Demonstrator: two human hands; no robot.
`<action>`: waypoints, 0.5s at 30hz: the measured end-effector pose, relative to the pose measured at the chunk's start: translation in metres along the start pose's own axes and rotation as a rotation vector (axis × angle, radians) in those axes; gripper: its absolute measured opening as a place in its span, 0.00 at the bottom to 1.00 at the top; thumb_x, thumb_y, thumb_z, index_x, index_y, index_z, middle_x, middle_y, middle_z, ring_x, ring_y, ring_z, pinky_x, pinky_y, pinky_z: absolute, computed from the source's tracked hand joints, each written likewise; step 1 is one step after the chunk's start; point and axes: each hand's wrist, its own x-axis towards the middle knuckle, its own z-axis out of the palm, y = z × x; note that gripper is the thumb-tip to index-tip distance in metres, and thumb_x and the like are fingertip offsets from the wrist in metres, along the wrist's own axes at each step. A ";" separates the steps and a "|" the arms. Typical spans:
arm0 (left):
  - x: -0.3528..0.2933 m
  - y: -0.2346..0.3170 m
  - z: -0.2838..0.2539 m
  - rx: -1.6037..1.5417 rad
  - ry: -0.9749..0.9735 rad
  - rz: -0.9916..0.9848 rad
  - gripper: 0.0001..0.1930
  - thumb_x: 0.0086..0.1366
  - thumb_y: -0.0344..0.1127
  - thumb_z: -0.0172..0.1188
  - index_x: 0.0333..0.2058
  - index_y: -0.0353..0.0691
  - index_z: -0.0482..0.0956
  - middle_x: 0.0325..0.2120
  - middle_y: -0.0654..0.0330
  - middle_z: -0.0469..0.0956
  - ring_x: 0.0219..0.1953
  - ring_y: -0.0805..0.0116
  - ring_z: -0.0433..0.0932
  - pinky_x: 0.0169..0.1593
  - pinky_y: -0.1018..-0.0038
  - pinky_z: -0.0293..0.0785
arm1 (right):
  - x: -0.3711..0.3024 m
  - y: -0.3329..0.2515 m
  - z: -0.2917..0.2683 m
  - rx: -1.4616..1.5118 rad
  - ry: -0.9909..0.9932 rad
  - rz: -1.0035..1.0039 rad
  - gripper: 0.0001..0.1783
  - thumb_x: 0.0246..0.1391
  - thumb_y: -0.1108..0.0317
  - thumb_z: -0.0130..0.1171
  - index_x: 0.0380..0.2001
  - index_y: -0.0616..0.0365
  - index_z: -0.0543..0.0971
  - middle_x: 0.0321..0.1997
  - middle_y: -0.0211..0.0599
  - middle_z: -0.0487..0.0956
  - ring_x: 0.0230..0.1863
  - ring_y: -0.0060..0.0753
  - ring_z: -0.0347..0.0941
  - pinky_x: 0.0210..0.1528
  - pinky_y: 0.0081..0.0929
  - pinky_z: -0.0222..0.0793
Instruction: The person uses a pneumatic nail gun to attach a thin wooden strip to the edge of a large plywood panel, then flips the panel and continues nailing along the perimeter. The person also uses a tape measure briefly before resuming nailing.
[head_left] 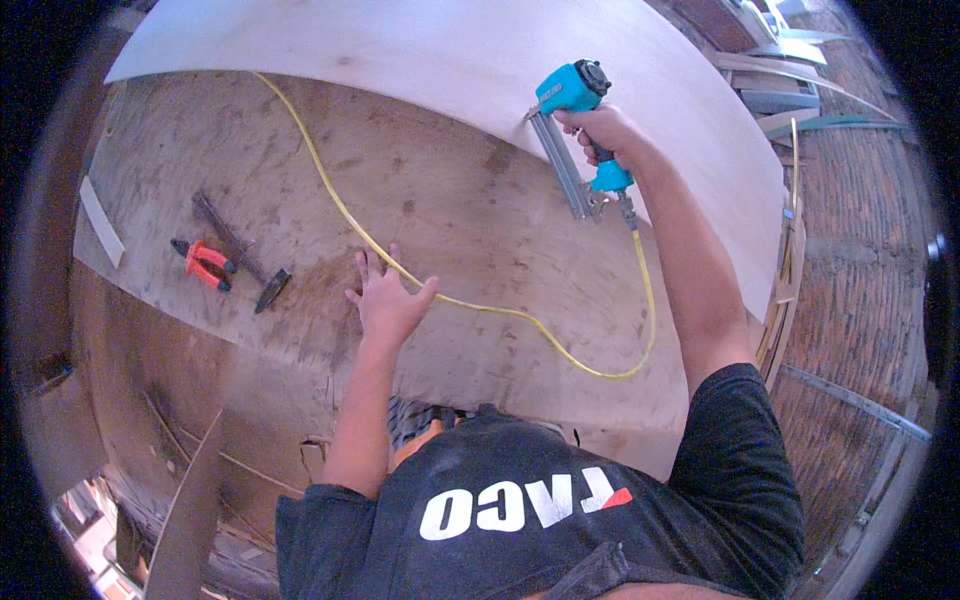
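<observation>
Left hand [387,300] flat, released, on worn plywood [450,220]; right hand [610,135] clenched round blue nail gun [575,130], nose at pale sheet [450,50] edge.

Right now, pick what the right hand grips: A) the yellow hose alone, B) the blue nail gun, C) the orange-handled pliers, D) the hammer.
B: the right hand has its grip closed around the handle of the blue nail gun, nose against the pale plywood sheet; the left hand lies flat and open on the worn board.
</observation>
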 end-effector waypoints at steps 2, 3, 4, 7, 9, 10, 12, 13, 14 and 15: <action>0.005 0.001 -0.003 0.007 0.018 0.010 0.53 0.61 0.69 0.65 0.78 0.45 0.60 0.82 0.46 0.40 0.83 0.46 0.39 0.73 0.23 0.46 | 0.007 -0.011 0.001 -0.034 -0.004 0.000 0.20 0.60 0.49 0.74 0.32 0.53 0.81 0.17 0.21 0.69 0.18 0.19 0.65 0.20 0.27 0.63; 0.006 0.001 -0.004 0.006 0.029 0.011 0.53 0.61 0.69 0.65 0.78 0.45 0.60 0.82 0.46 0.40 0.83 0.46 0.39 0.73 0.23 0.46 | 0.009 -0.015 0.000 -0.053 0.002 -0.007 0.20 0.60 0.49 0.75 0.32 0.53 0.81 0.18 0.21 0.69 0.18 0.19 0.65 0.20 0.26 0.63; 0.007 0.001 -0.004 0.004 0.036 0.010 0.53 0.62 0.69 0.65 0.78 0.46 0.60 0.82 0.46 0.40 0.83 0.46 0.39 0.73 0.23 0.46 | 0.010 -0.018 0.000 -0.074 0.005 -0.012 0.20 0.60 0.49 0.75 0.32 0.53 0.81 0.18 0.21 0.69 0.17 0.19 0.65 0.20 0.26 0.63; 0.010 0.002 -0.006 0.028 0.043 0.003 0.53 0.62 0.68 0.64 0.78 0.46 0.59 0.82 0.47 0.39 0.84 0.46 0.39 0.73 0.23 0.47 | 0.012 -0.024 0.003 -0.118 0.016 -0.023 0.20 0.60 0.49 0.75 0.32 0.54 0.81 0.18 0.22 0.69 0.17 0.20 0.65 0.20 0.26 0.63; 0.011 0.003 -0.006 0.036 0.039 0.003 0.53 0.62 0.68 0.65 0.78 0.46 0.59 0.82 0.47 0.38 0.84 0.47 0.38 0.73 0.23 0.47 | 0.012 -0.023 0.003 -0.144 0.024 -0.032 0.20 0.60 0.49 0.74 0.32 0.55 0.81 0.18 0.22 0.69 0.17 0.20 0.65 0.20 0.26 0.64; 0.012 0.002 -0.008 0.033 0.043 -0.001 0.53 0.62 0.68 0.65 0.78 0.46 0.59 0.82 0.47 0.38 0.84 0.47 0.38 0.73 0.23 0.47 | 0.014 -0.024 0.004 -0.157 0.025 -0.047 0.20 0.60 0.49 0.74 0.32 0.55 0.81 0.18 0.22 0.69 0.17 0.20 0.65 0.20 0.26 0.65; 0.015 0.002 -0.013 0.036 0.036 -0.002 0.53 0.62 0.68 0.65 0.78 0.46 0.59 0.83 0.48 0.38 0.84 0.47 0.38 0.73 0.23 0.47 | 0.017 -0.027 0.002 -0.137 0.019 -0.057 0.20 0.61 0.50 0.74 0.32 0.55 0.81 0.18 0.22 0.69 0.17 0.20 0.65 0.20 0.27 0.65; 0.015 0.003 -0.015 0.043 0.023 -0.003 0.53 0.62 0.68 0.65 0.78 0.46 0.59 0.83 0.48 0.38 0.84 0.47 0.38 0.73 0.23 0.47 | 0.014 -0.030 0.001 -0.104 0.009 -0.052 0.20 0.61 0.50 0.74 0.32 0.55 0.81 0.18 0.21 0.69 0.17 0.20 0.66 0.20 0.27 0.65; 0.015 0.004 -0.016 0.051 0.010 -0.005 0.53 0.62 0.68 0.65 0.78 0.46 0.59 0.83 0.49 0.38 0.84 0.47 0.38 0.73 0.23 0.47 | 0.013 -0.033 0.002 -0.072 -0.002 -0.047 0.19 0.61 0.51 0.74 0.32 0.54 0.81 0.18 0.21 0.68 0.16 0.20 0.66 0.20 0.27 0.66; 0.015 0.003 -0.018 0.042 0.019 -0.007 0.53 0.62 0.67 0.66 0.78 0.46 0.60 0.83 0.49 0.38 0.84 0.47 0.38 0.73 0.23 0.47 | 0.017 -0.037 0.006 -0.065 -0.016 -0.062 0.19 0.61 0.50 0.74 0.32 0.54 0.81 0.18 0.21 0.68 0.16 0.20 0.66 0.20 0.27 0.65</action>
